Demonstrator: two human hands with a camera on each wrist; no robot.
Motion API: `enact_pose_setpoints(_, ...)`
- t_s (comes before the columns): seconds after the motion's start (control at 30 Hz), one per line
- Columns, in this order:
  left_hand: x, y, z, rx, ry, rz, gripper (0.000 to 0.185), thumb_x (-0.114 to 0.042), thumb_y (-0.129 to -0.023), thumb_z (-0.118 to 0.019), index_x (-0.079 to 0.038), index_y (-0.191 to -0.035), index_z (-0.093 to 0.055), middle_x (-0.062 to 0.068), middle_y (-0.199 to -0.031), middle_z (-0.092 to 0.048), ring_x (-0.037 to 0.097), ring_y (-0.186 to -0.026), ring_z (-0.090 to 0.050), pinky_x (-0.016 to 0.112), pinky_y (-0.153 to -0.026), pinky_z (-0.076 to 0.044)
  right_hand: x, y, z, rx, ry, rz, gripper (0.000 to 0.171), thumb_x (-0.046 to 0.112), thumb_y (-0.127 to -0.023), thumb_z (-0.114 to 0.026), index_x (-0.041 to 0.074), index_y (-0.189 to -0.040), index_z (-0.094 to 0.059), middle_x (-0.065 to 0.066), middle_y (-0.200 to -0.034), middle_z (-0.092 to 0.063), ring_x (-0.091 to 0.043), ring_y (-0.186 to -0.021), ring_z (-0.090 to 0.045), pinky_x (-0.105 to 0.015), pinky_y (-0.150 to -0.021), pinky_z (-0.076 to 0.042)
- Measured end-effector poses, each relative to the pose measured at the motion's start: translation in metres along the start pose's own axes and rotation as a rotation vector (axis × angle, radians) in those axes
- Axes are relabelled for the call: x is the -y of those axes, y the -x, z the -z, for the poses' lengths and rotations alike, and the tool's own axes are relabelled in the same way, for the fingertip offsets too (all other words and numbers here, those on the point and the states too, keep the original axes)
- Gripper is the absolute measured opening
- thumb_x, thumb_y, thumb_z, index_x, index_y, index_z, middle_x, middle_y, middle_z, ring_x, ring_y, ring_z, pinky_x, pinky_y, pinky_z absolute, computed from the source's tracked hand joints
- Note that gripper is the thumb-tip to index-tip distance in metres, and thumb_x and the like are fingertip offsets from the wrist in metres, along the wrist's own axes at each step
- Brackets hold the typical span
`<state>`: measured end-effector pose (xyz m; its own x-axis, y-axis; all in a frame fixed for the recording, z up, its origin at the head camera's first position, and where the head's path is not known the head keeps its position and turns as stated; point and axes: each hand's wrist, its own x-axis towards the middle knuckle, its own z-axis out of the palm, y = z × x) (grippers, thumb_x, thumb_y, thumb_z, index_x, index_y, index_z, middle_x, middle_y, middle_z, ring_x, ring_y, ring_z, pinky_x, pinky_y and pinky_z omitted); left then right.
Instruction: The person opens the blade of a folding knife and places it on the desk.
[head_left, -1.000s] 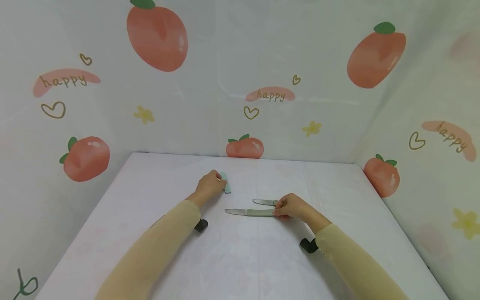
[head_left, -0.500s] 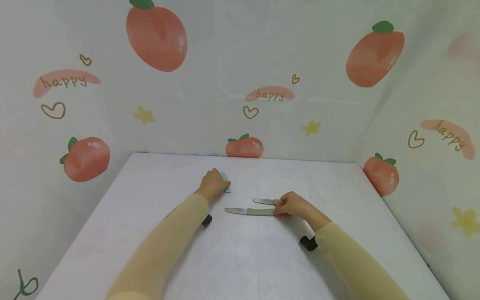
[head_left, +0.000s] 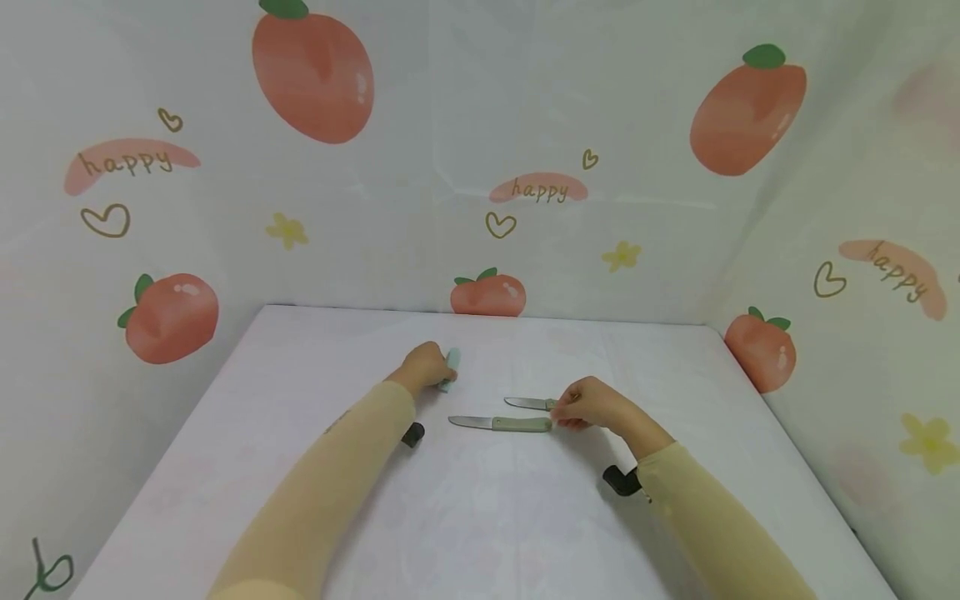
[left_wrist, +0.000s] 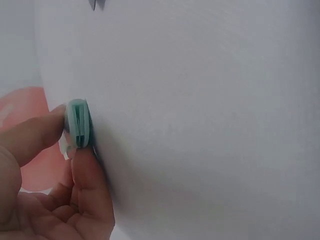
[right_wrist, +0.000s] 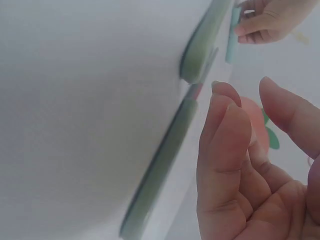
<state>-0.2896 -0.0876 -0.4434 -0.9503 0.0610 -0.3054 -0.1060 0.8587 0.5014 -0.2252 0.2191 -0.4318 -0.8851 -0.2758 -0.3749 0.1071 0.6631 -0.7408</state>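
Observation:
My left hand (head_left: 425, 365) pinches a mint-green folding knife (head_left: 453, 360) between thumb and fingers, just over the far middle of the table. In the left wrist view, the folding knife (left_wrist: 79, 122) is seen end-on, its slotted handle facing the camera. Beside the handle ends of two unfolded knives is my right hand (head_left: 596, 402), its thumb apart from its loosely bent fingers. The nearer knife (head_left: 521, 424) lies flat, blade to the left, with a pale green handle. Behind it lies the shorter-looking farther knife (head_left: 528, 403); the right fingers hide most of its handle, visible in the right wrist view (right_wrist: 160, 165).
A white cloth covers the table (head_left: 480, 517). Behind it and along both sides hangs a pale curtain (head_left: 420, 167) printed with red fruit and lettering. A black wrist camera (head_left: 621, 480) sits under the right forearm, another (head_left: 412, 434) under the left.
My right hand has let go of the nearer knife's handle end and drawn slightly right. In my left hand, the folding knife has turned, its top now leaning to the right.

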Motion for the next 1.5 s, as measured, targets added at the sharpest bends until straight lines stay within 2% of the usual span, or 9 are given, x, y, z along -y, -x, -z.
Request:
enact_pose_setpoints(0.23, 0.003, 0.0, -0.005, 0.02, 0.03, -0.028, 0.039, -0.022, -0.091, -0.075, 0.002, -0.115, -0.055, 0.01, -0.101, -0.061, 0.022, -0.088, -0.057, 0.032, -0.078, -0.049, 0.005, 0.007, 0.006, 0.025, -0.031, 0.035, 0.016, 0.014, -0.092, -0.074, -0.001, -0.092, -0.068, -0.006, -0.081, -0.07, -0.014, -0.07, -0.064, -0.031, -0.068, -0.057)
enact_pose_setpoints(0.43, 0.008, 0.002, -0.006, 0.003, 0.045, -0.053, 0.038, -0.022, -0.092, -0.074, 0.0, -0.117, -0.055, 0.01, -0.105, -0.062, 0.023, -0.093, -0.056, 0.035, -0.083, -0.049, 0.016, 0.007, 0.01, 0.034, -0.075, 0.079, 0.018, 0.016, -0.094, -0.072, -0.001, -0.094, -0.067, -0.007, -0.082, -0.07, -0.015, -0.07, -0.062, -0.03, -0.069, -0.055)
enact_pose_setpoints(0.57, 0.012, 0.004, -0.006, -0.008, 0.062, -0.071, 0.032, -0.022, -0.093, -0.073, -0.002, -0.113, -0.058, 0.009, -0.103, -0.063, 0.022, -0.092, -0.057, 0.034, -0.081, -0.048, 0.024, 0.005, 0.007, 0.037, -0.102, 0.113, 0.018, 0.016, -0.095, -0.071, -0.001, -0.095, -0.067, -0.007, -0.081, -0.068, -0.015, -0.071, -0.06, -0.03, -0.069, -0.054)
enact_pose_setpoints(0.73, 0.015, 0.006, -0.006, -0.053, 0.126, -0.119, 0.028, -0.022, -0.093, -0.072, -0.006, -0.112, -0.059, 0.008, -0.105, -0.064, 0.022, -0.093, -0.059, 0.035, -0.081, -0.049, 0.034, -0.001, -0.001, 0.012, -0.122, 0.163, 0.017, 0.015, -0.096, -0.07, -0.002, -0.098, -0.067, -0.014, -0.087, -0.069, -0.019, -0.076, -0.064, -0.03, -0.072, -0.055)
enact_pose_setpoints(0.97, 0.014, 0.009, -0.01, -0.121, 0.236, -0.215, 0.027, -0.023, -0.092, -0.074, -0.008, -0.108, -0.06, 0.004, -0.098, -0.067, 0.02, -0.089, -0.06, 0.035, -0.079, -0.049, 0.044, -0.013, -0.016, -0.085, -0.105, 0.254, 0.016, 0.016, -0.094, -0.071, 0.001, -0.099, -0.069, -0.009, -0.087, -0.067, -0.023, -0.077, -0.066, -0.032, -0.074, -0.055)
enact_pose_setpoints(1.2, 0.011, 0.021, -0.015, -0.168, 0.33, -0.293, 0.027, -0.022, -0.092, -0.075, -0.009, -0.11, -0.06, 0.003, -0.099, -0.067, 0.017, -0.088, -0.061, 0.033, -0.077, -0.049, 0.057, -0.022, -0.031, -0.175, -0.167, 0.292, 0.017, 0.016, -0.097, -0.069, 0.0, -0.104, -0.068, -0.024, -0.104, -0.068, -0.043, -0.095, -0.067, -0.032, -0.078, -0.056)
enact_pose_setpoints(1.3, 0.008, 0.028, -0.018, -0.189, 0.37, -0.342, 0.027, -0.021, -0.092, -0.075, -0.008, -0.11, -0.06, 0.003, -0.099, -0.067, 0.016, -0.088, -0.062, 0.033, -0.079, -0.05, 0.062, -0.024, -0.038, -0.225, -0.18, 0.304, 0.018, 0.017, -0.097, -0.068, 0.0, -0.106, -0.068, -0.024, -0.106, -0.068, -0.039, -0.094, -0.068, -0.033, -0.078, -0.056)
enact_pose_setpoints(1.43, 0.004, 0.036, -0.023, -0.204, 0.412, -0.389, 0.027, -0.022, -0.092, -0.075, -0.008, -0.111, -0.059, 0.003, -0.098, -0.067, 0.015, -0.085, -0.062, 0.032, -0.077, -0.05, 0.062, -0.029, -0.048, -0.295, -0.181, 0.32, 0.019, 0.017, -0.097, -0.068, 0.002, -0.109, -0.068, -0.015, -0.101, -0.07, -0.026, -0.088, -0.069, -0.032, -0.077, -0.056)
enact_pose_setpoints(1.5, 0.002, 0.04, -0.026, -0.203, 0.426, -0.401, 0.027, -0.023, -0.093, -0.074, -0.009, -0.111, -0.059, 0.002, -0.098, -0.067, 0.014, -0.084, -0.061, 0.03, -0.075, -0.05, 0.062, -0.033, -0.052, -0.316, -0.189, 0.327, 0.022, 0.018, -0.098, -0.067, 0.001, -0.113, -0.067, -0.011, -0.1, -0.069, -0.024, -0.088, -0.069, -0.031, -0.077, -0.057)
